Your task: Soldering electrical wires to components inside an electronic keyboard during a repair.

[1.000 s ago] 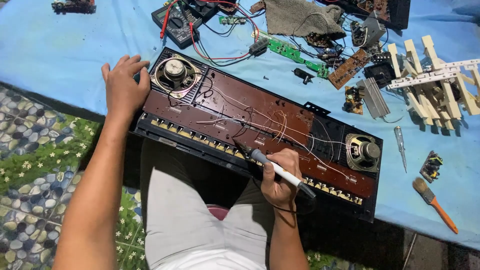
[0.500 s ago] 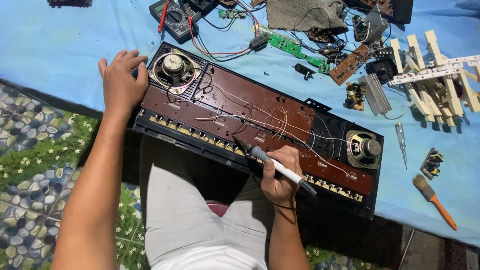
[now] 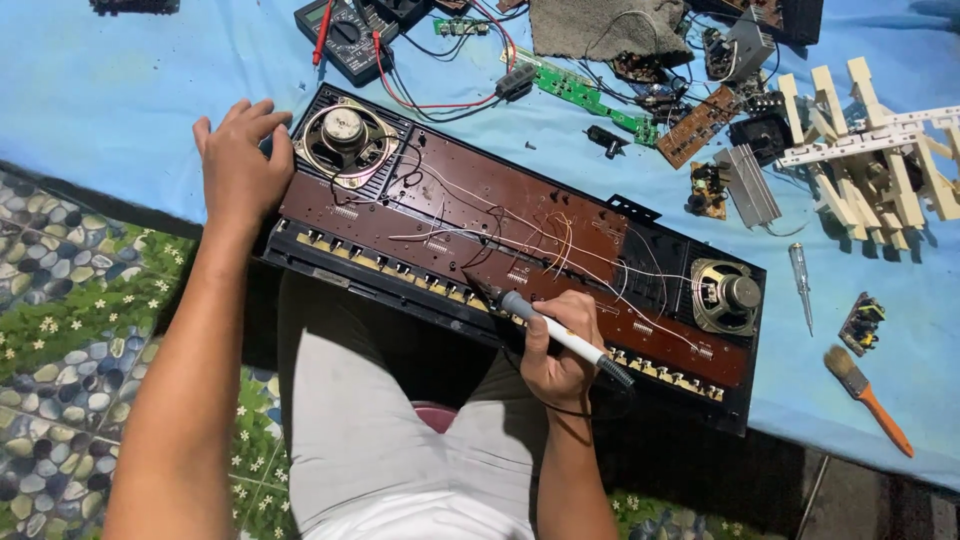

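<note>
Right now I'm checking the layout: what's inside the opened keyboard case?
Inside the keyboard case: a brown circuit board, thin wires, two speakers. The right hand covers part of the board.

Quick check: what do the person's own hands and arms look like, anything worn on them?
Both forearms are bare: no sleeves, gloves, watch or bands show. Left hand and right hand show no rings that I can make out. Light grey trousers cover the lap.
</note>
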